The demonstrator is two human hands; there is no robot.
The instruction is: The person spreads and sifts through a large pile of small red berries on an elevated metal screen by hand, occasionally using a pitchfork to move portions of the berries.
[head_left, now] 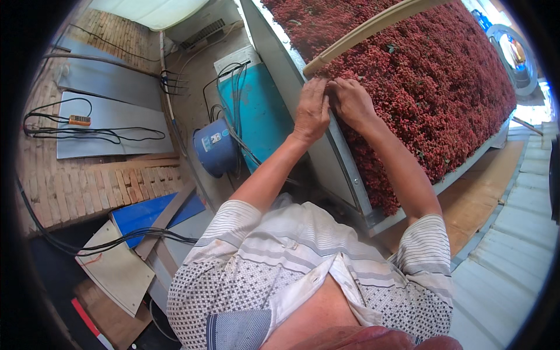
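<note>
A large metal bin (348, 153) is heaped with small dark-red berries (426, 99) in clusters, with a few green leaves among them. My left hand (314, 108) is at the bin's side rim, its fingers bent and pressed together. Close against it, my right hand (353, 104) reaches over the berries with its fingers curled inward. The fingertips of both hands meet, and what lies between them is too small or hidden to make out. Just beyond the hands, the near end of a pale bar (364, 36) rests at the rim and slants across the berries.
Left of the bin stand a turquoise cabinet (256, 111) and a blue round motor-like drum (216, 147) with black cables. Metal sheets (111, 128) lean by a brick wall (105, 195). A pitchfork (174, 83) stands nearby. Pale corrugated panels (507, 256) lie at right.
</note>
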